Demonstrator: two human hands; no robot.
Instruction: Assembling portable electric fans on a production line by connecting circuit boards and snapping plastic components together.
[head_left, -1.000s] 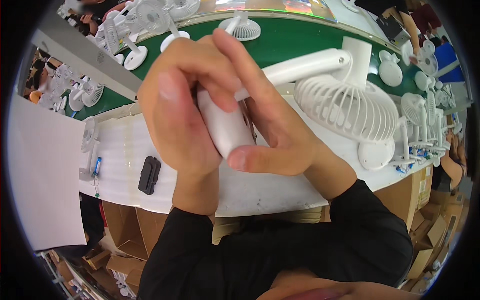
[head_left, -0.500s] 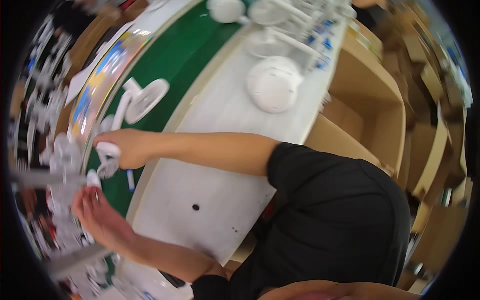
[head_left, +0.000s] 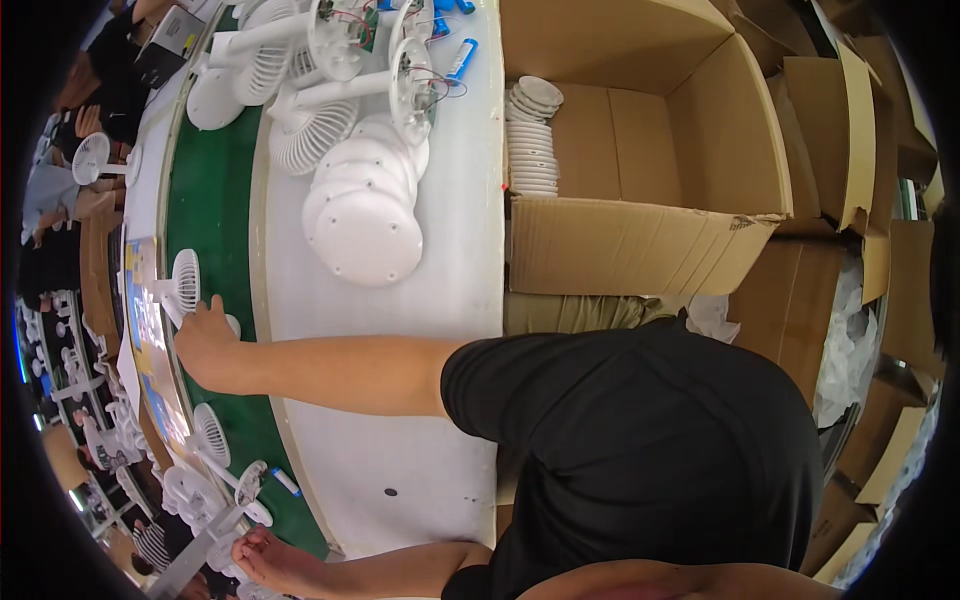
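Observation:
On the green belt (head_left: 222, 200), my right hand (head_left: 208, 348) is closed around the middle of a small white desk fan. The caged head (head_left: 186, 280) of this fan sticks out beyond my fingers, and part of a white disc (head_left: 234, 325) shows beside my wrist. Below it lies a second white desk fan (head_left: 209, 435), its round base (head_left: 250, 484) open with parts showing. Next to that base is a blue battery (head_left: 286, 482). My left hand (head_left: 268, 560) is low at the belt's edge, fingers loosely bent and apart, with nothing visible in them.
White fans (head_left: 315, 130) with open bases and wires crowd the far worktop (head_left: 370, 450), near stacked white discs (head_left: 365, 235) and blue batteries (head_left: 462, 62). A cardboard box (head_left: 640, 240) holding more discs stands right of the table. A grey bar (head_left: 205, 550) crosses near my left hand.
The view has swung, bringing the box and far fans fully in. My right hand has shifted from near the battery to the fan farther up the belt. My left hand is apart from the white pieces.

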